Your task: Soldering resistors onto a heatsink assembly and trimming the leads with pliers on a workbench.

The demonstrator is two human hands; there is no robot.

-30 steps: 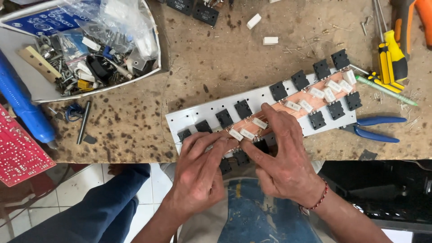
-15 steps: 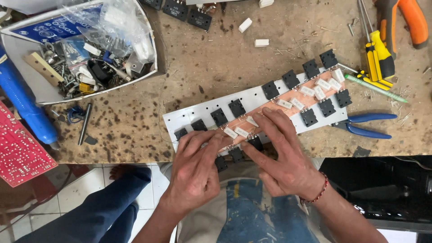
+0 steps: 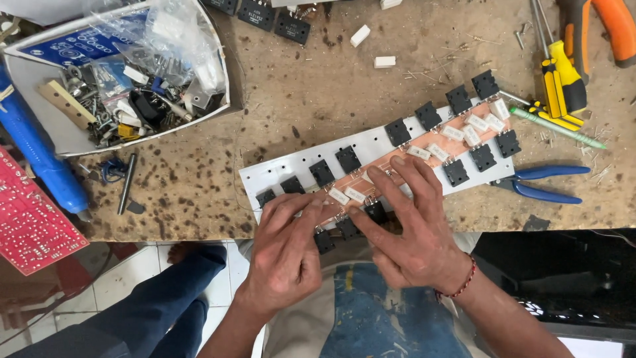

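A long white metal plate (image 3: pixel 377 147) lies slanted across the near edge of the stained wooden bench. It carries a copper-coloured board strip (image 3: pixel 464 129) with two rows of black square components (image 3: pixel 458 99) and small white block resistors (image 3: pixel 453 132). My left hand (image 3: pixel 286 248) rests on the plate's near left end, fingertips curled onto the board strip. My right hand (image 3: pixel 407 222) lies beside it, fingers spread flat over the strip and pressing on the components. A red cord bracelet is on my right wrist.
A white tray (image 3: pixel 218 73) of loose parts and plastic bags stands back left. A blue tool (image 3: pixel 36 156) and a red circuit board (image 3: pixel 30 222) lie at the left edge. Blue-handled pliers (image 3: pixel 540 182), yellow screwdrivers (image 3: pixel 562 79) and an orange-handled tool (image 3: pixel 613 30) lie at right.
The view has drifted so the bench sits slightly further left and up in frame. My right fingers have spread wider over the strip. Both hands stay on the plate's near end.
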